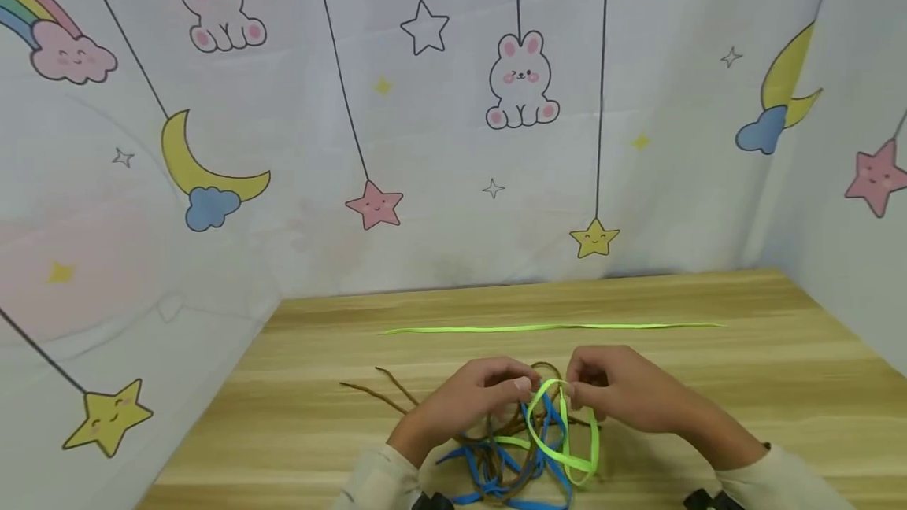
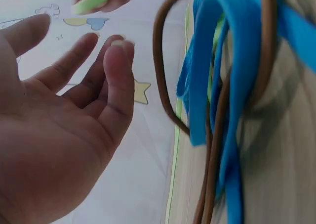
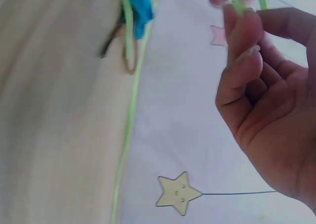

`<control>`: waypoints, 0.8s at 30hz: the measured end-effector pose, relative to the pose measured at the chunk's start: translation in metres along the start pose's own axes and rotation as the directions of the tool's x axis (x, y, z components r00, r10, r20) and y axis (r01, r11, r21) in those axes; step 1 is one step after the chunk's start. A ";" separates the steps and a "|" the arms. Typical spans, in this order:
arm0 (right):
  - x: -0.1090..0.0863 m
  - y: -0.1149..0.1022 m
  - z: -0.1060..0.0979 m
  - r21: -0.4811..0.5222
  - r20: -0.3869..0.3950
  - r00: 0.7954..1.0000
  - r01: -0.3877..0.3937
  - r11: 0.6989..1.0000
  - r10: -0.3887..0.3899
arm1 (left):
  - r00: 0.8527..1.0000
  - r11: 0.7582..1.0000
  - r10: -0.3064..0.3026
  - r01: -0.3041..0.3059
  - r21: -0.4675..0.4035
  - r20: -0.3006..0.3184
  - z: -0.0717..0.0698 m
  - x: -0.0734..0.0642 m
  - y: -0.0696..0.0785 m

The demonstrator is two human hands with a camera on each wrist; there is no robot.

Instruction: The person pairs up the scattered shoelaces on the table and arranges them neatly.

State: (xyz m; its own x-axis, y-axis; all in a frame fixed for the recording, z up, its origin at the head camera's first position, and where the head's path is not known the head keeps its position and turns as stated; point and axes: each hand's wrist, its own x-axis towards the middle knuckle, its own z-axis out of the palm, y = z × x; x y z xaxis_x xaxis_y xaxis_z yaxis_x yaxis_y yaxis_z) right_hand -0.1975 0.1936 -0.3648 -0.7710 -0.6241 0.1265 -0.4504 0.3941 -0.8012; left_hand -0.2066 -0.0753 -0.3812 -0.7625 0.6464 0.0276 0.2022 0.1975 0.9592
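A neon-green shoelace (image 1: 595, 447) is pinched between the thumb and index finger of my right hand (image 1: 627, 388). Its loops hang over a tangle of blue shoelace (image 1: 471, 467) and brown round cord (image 1: 364, 390) on the table. Beside the green loop, my left hand (image 1: 468, 400) hovers above the tangle. In the left wrist view that left hand (image 2: 59, 135) has loosely bent, parted fingers with nothing between them. The right wrist view shows the pinched green lace (image 3: 236, 0) at the fingertips of the right hand (image 3: 276, 105).
Farther back, a second green lace (image 1: 496, 329) lies stretched straight across the wooden table (image 1: 319, 352). A white cloth backdrop (image 1: 439, 140) printed with bunnies, stars and moons rises behind the table and along both sides.
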 end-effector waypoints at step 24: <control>-0.007 -0.020 -0.006 0.015 -0.197 0.978 0.065 0.998 -0.060 | 0.981 0.988 0.137 -0.125 -0.090 0.138 0.014 0.003 0.005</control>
State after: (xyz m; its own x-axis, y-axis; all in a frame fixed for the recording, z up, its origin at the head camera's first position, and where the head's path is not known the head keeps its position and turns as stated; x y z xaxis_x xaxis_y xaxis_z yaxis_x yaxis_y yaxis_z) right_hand -0.1861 0.1944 -0.3462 -0.8161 -0.5012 0.2876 -0.4925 0.3429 -0.7999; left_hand -0.1997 -0.0618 -0.3797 -0.6358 0.7626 0.1196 0.2399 0.0480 0.9696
